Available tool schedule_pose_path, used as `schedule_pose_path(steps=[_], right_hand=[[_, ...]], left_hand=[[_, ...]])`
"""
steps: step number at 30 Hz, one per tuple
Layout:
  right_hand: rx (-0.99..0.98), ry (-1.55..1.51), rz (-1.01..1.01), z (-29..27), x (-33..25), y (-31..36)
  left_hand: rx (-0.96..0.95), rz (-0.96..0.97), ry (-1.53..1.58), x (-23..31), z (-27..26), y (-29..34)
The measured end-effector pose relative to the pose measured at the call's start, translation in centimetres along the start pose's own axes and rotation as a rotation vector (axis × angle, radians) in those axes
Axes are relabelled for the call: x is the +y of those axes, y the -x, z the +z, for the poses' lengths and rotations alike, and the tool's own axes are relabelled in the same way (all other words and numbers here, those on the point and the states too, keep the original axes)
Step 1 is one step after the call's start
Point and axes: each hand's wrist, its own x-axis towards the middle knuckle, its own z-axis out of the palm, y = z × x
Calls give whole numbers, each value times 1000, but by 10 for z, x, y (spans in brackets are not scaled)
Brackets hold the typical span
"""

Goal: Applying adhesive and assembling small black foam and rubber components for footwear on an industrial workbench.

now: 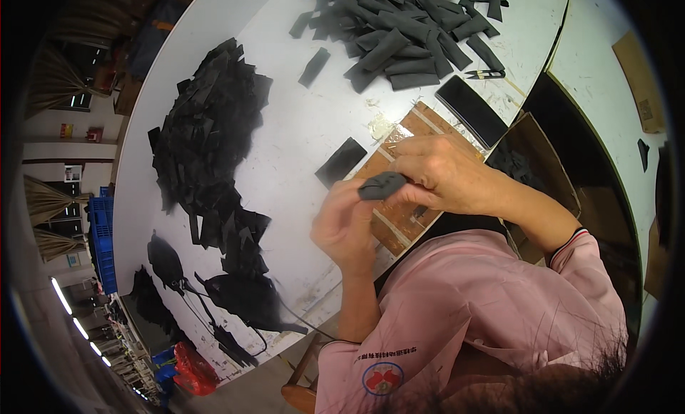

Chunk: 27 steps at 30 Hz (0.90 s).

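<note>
A small dark grey fabric piece (382,186), folded or rolled over, is held up between my two hands. My left hand (342,218) pinches its left end between thumb and fingers. At the other end my right hand (439,173) has its thumb and curled fingers closed on the fabric. Both hands are above a brown board (389,236) with pale strips across it, at the table's near edge. Beside the board lies a flat black rectangular piece (341,162). The fingers partly cover the held piece.
Dark grey folded fabric pieces (399,39) are heaped at the far side, black pieces (207,121) at the left. Thread snips (485,74) and a black phone (471,111) lie beyond the board. Black corded items (242,300) lie near left; a cardboard box (549,157) stands right.
</note>
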Motion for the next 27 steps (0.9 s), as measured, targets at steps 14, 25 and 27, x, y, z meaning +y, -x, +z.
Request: schedule_pose_path(steps=[14,25,27], right_hand=[[-62,93,-68,11,18,8],[-21,162,-172,24,25,8],[-25,187,-182,31,30,13]], left_hand=[[-23,282,-317,-3,0,-2],[93,154,-151,-19,-1,11],[94,40,-203,-21,3,18]])
